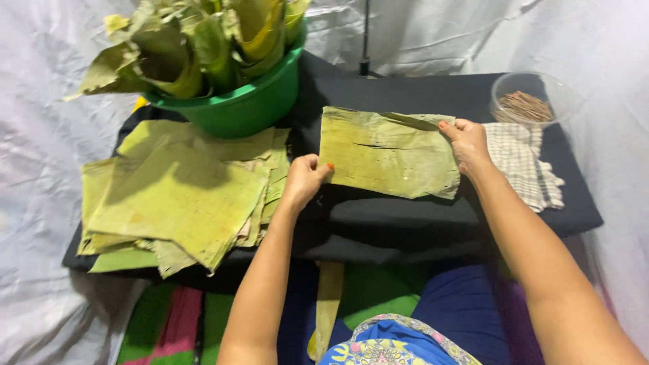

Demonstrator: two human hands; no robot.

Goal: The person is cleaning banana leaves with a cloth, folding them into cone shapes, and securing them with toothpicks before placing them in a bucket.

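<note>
My left hand (305, 177) and right hand (466, 143) pinch one flat leaf (389, 154) by its edges; rolled leaves (203, 40) fill the green basin (250, 105), a stack of leaves (179, 196) waits.

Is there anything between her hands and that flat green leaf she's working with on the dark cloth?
Nothing visible does. The left hand grips the leaf piece at its lower left edge, and the right hand holds its upper right corner. The stack of leaves and the checked cloth lie off to the sides.

Green basin (250, 108) beyond leaf stack (182, 196)
</note>
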